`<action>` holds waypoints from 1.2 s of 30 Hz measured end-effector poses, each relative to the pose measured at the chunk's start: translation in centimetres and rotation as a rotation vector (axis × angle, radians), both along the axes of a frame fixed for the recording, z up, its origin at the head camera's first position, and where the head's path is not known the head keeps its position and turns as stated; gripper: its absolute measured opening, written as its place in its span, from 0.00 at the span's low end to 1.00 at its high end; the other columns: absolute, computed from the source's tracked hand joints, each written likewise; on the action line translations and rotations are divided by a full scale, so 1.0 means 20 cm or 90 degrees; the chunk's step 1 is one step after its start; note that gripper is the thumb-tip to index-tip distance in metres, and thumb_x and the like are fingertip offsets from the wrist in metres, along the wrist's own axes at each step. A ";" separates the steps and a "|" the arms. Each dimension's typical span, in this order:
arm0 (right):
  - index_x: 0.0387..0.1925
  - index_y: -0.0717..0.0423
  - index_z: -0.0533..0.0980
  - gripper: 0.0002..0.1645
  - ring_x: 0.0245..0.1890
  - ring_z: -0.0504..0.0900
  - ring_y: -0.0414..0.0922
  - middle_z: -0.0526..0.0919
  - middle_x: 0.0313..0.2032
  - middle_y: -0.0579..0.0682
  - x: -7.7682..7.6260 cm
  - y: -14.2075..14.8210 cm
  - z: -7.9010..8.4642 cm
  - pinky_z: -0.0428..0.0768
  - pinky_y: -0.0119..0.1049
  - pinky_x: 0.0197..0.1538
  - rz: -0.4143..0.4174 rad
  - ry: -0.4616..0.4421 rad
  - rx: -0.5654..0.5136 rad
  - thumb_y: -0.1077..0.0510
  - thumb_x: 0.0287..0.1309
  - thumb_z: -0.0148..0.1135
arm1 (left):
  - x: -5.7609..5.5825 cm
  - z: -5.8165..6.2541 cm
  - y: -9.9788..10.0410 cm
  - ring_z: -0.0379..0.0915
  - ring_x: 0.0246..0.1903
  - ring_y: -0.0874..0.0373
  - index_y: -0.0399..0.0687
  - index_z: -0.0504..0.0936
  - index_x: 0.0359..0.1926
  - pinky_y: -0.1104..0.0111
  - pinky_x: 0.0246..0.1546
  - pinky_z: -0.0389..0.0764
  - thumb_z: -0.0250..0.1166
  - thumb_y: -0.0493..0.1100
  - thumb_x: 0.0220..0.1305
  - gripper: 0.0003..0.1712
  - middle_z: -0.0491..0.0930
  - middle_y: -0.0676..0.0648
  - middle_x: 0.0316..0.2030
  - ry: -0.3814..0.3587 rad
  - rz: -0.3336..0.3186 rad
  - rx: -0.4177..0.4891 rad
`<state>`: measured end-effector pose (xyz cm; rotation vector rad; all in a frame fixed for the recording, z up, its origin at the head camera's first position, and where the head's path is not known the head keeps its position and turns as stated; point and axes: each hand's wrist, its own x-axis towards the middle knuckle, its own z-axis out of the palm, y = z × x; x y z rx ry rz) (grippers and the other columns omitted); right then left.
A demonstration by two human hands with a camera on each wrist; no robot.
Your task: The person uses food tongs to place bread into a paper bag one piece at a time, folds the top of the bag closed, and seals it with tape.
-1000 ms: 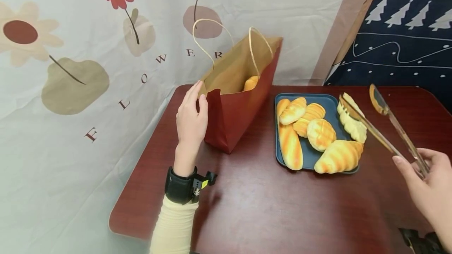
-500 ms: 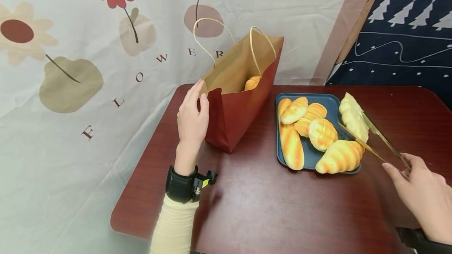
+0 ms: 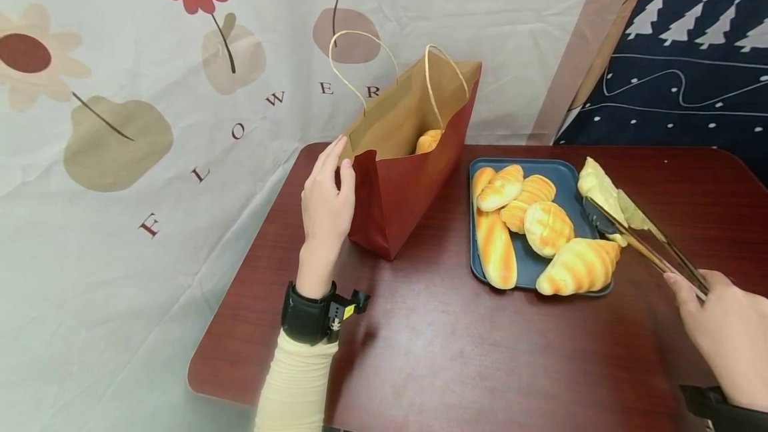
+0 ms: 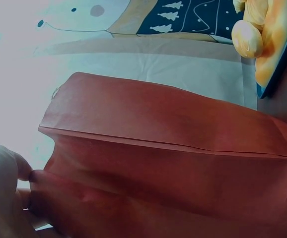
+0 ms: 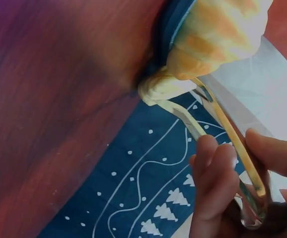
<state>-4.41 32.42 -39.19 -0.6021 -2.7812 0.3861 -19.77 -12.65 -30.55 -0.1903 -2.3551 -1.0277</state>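
My left hand (image 3: 329, 202) holds the back left corner of a red paper bag (image 3: 411, 192), thumb and fingers at its edge. In the left wrist view the bag's folded side (image 4: 168, 168) fills the middle. A yellow bread (image 3: 428, 142) shows inside the bag. My right hand (image 3: 720, 325) grips metal tongs (image 3: 654, 252). Their tips lie either side of a pale twisted bread (image 3: 597, 182) at the right rim of the blue tray (image 3: 570, 169); the right wrist view shows the tongs (image 5: 233, 134) touching its end (image 5: 163, 87).
Several breads lie on the tray: a long loaf (image 3: 497, 252), a round bun (image 3: 548, 227) and a croissant (image 3: 579, 269) among them. The bag's two string handles (image 3: 429, 79) stand up. Behind the brown table (image 3: 456, 352) hangs a flower-printed cloth (image 3: 240, 125).
The tongs have come down from above the tray's right side onto the pale twisted bread, and their arms have drawn closer together. The left hand and bag stay put.
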 end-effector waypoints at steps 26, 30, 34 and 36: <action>0.28 0.28 0.73 0.22 0.13 0.73 0.21 0.74 0.14 0.20 0.01 -0.03 -0.01 0.70 0.14 0.20 0.107 0.298 -0.392 0.65 0.64 0.53 | 0.01 0.00 0.00 0.66 0.64 0.63 0.62 0.69 0.66 0.54 0.58 0.72 0.44 0.52 0.71 0.25 0.68 0.62 0.66 -0.017 0.002 -0.008; 0.31 0.30 0.74 0.21 0.14 0.75 0.22 0.76 0.15 0.21 0.00 -0.04 0.01 0.72 0.14 0.21 0.124 0.304 -0.416 0.65 0.65 0.52 | 0.01 0.00 0.00 0.66 0.64 0.63 0.61 0.69 0.66 0.54 0.57 0.72 0.44 0.51 0.71 0.25 0.68 0.61 0.66 -0.017 0.000 -0.005; 0.36 0.30 0.75 0.22 0.16 0.76 0.22 0.77 0.17 0.22 -0.01 -0.06 0.03 0.73 0.15 0.23 0.159 0.306 -0.426 0.66 0.65 0.51 | 0.01 0.00 0.00 0.67 0.64 0.63 0.62 0.69 0.66 0.54 0.57 0.72 0.44 0.52 0.71 0.25 0.68 0.61 0.66 -0.018 0.001 -0.004; 0.37 0.29 0.74 0.22 0.16 0.76 0.22 0.78 0.17 0.21 -0.01 -0.07 0.04 0.73 0.15 0.23 0.167 0.304 -0.426 0.66 0.65 0.50 | 0.01 0.01 0.00 0.67 0.64 0.63 0.62 0.69 0.66 0.54 0.57 0.73 0.44 0.52 0.71 0.25 0.68 0.61 0.65 -0.018 0.002 -0.004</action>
